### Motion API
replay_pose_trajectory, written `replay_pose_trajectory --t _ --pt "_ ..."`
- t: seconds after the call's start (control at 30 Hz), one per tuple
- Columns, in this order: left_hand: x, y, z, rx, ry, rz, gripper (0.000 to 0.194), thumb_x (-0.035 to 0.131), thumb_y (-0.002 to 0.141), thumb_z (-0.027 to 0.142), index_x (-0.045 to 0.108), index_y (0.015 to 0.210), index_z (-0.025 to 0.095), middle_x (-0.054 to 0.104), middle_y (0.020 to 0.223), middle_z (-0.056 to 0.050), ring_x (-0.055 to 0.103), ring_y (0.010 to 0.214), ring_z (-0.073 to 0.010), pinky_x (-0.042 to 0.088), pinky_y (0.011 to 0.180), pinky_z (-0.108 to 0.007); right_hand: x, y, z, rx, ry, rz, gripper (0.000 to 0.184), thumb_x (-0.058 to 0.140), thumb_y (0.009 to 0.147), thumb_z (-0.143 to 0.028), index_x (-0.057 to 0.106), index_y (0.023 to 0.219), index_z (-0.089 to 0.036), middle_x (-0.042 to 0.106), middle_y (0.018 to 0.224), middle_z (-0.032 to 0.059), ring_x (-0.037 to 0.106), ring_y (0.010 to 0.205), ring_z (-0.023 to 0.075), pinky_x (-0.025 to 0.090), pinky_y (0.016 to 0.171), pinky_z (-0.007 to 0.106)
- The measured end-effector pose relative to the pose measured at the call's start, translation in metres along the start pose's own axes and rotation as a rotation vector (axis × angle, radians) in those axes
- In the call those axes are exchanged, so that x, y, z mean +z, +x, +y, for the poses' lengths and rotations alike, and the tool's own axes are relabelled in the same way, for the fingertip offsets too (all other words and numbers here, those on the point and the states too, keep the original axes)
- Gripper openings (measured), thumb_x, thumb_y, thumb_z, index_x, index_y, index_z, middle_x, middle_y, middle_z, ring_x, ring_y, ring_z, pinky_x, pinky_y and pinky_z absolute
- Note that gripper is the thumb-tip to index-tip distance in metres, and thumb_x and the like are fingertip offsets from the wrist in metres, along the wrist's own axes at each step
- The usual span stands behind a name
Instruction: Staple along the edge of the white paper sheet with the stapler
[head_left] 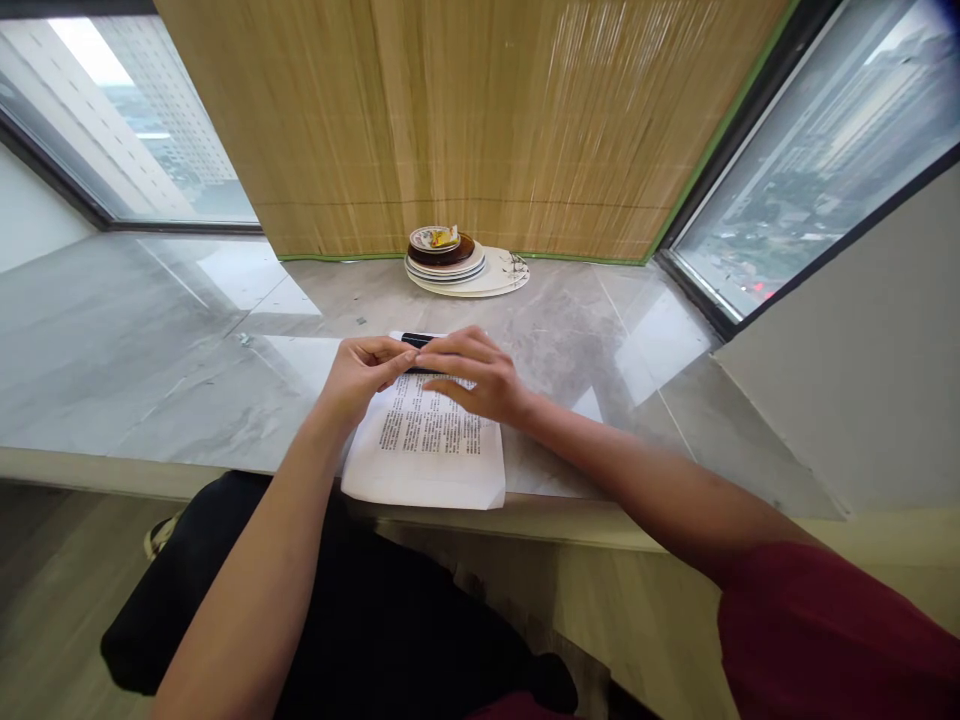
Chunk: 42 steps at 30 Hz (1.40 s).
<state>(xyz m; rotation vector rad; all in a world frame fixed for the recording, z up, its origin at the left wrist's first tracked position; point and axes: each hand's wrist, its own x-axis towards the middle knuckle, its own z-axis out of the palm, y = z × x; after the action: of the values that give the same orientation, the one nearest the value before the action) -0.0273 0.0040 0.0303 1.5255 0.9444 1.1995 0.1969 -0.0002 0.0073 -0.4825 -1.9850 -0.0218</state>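
A sheet of printed paper (420, 478) lies on the grey stone ledge, its near edge at the ledge's front. Across its upper part rests a flat black object (417, 340), partly covered by my hands; its kind is not clear. My left hand (365, 370) is over the paper's left side, thumb and fingers pressed together in a pinch. Whatever is between them is too small to make out. From the right, my right hand (476, 372) reaches over the black object with fingers stretched out and the thumb apart below. Its fingertips meet those of my left hand.
Behind the paper, a stack of plates (446, 268) with a small yellow packet (445, 238) on top stands on a white oval board (510, 272). A bamboo blind (480, 120) hangs behind, between two windows. The marble-look ledge (187, 380) extends left and right.
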Motion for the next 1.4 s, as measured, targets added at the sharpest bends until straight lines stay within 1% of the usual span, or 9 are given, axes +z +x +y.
replay_pose_trajectory --t 0.4,0.57,0.67,0.73,0.83,0.93,1.03,1.27,1.4 --pt "0.009 -0.002 0.001 0.092 0.091 -0.043 0.027 0.094 0.075 0.045 0.087 0.085 0.021 0.066 0.06 -0.001 0.044 0.048 -0.0072 0.034 0.045 -0.022 0.003 -0.002 0.008 -0.047 0.034 0.02 0.019 0.063 0.105 -0.016 0.076 0.102 -0.029 0.082 0.11 0.0002 0.074 0.103 0.0187 0.064 0.094 0.037" --pt "-0.039 0.032 0.001 0.244 0.356 0.376 0.039 0.059 0.104 0.049 0.082 0.104 0.018 0.078 0.089 -0.009 0.06 0.059 -0.0115 0.045 0.051 -0.023 -0.034 -0.003 0.06 0.56 -0.089 0.198 0.003 0.079 0.091 -0.02 0.08 0.09 -0.023 0.082 0.097 0.002 0.077 0.092 0.0207 0.062 0.091 0.037" --pt "-0.069 0.061 -0.015 0.078 0.844 0.342 0.036 0.052 0.104 0.039 0.076 0.122 0.018 0.078 0.121 -0.014 0.074 0.111 -0.0257 0.06 0.096 -0.037 -0.062 -0.016 0.1 0.852 -0.188 0.104 0.005 0.084 0.076 -0.015 0.08 0.075 -0.019 0.077 0.072 0.0018 0.074 0.072 0.0209 0.06 0.08 0.035" --pt "-0.076 0.072 -0.033 0.032 0.923 0.308 0.041 0.059 0.099 0.035 0.072 0.134 0.017 0.062 0.153 -0.018 0.051 0.149 -0.0359 0.041 0.124 -0.051 -0.072 -0.027 0.118 0.913 -0.219 0.072 0.005 0.085 0.073 -0.02 0.081 0.072 -0.018 0.072 0.061 0.0009 0.071 0.065 0.0208 0.058 0.076 0.035" --pt "-0.073 0.077 -0.061 -0.055 0.98 0.209 0.056 0.064 0.094 0.032 0.064 0.147 0.016 0.038 0.173 -0.02 0.027 0.162 -0.0464 0.022 0.129 -0.068 -0.075 -0.038 0.13 0.961 -0.243 0.02 0.008 0.086 0.072 -0.026 0.084 0.075 -0.019 0.07 0.058 0.0003 0.069 0.065 0.0205 0.057 0.075 0.034" --pt "-0.069 0.074 -0.075 -0.096 1.0 0.128 0.049 0.058 0.096 0.028 0.069 0.143 0.018 0.047 0.168 -0.017 0.035 0.159 -0.0456 0.019 0.128 -0.071 -0.07 -0.042 0.132 0.98 -0.262 -0.023 0.01 0.086 0.07 -0.027 0.085 0.077 -0.02 0.073 0.062 0.0008 0.069 0.067 0.0205 0.056 0.078 0.033" --pt "-0.072 0.069 -0.075 -0.081 1.0 0.128 0.043 0.056 0.094 0.021 0.076 0.131 0.018 0.061 0.157 -0.015 0.049 0.152 -0.0378 0.029 0.129 -0.057 -0.069 -0.042 0.133 0.993 -0.296 -0.024 0.006 0.082 0.073 -0.024 0.084 0.077 -0.02 0.076 0.069 0.0027 0.069 0.07 0.0217 0.055 0.083 0.036" --pt "-0.082 0.058 -0.059 -0.074 0.844 0.327 0.022 0.065 0.077 0.009 0.083 0.087 0.018 0.08 0.101 -0.012 0.071 0.103 -0.0332 0.047 0.109 -0.046 -0.069 -0.037 0.131 0.946 -0.359 0.005 0.006 0.083 0.071 -0.025 0.08 0.073 -0.02 0.069 0.063 0.0025 0.067 0.073 0.0261 0.049 0.1 0.05" --pt "-0.08 0.057 -0.052 -0.069 0.593 0.428 0.019 0.07 0.073 0.009 0.081 0.085 0.018 0.077 0.09 -0.008 0.067 0.085 -0.0246 0.05 0.099 -0.04 -0.057 -0.023 0.109 0.789 -0.342 0.058 0.012 0.077 0.084 -0.034 0.079 0.083 -0.021 0.078 0.089 0.0088 0.065 0.095 0.0312 0.048 0.103 0.053"
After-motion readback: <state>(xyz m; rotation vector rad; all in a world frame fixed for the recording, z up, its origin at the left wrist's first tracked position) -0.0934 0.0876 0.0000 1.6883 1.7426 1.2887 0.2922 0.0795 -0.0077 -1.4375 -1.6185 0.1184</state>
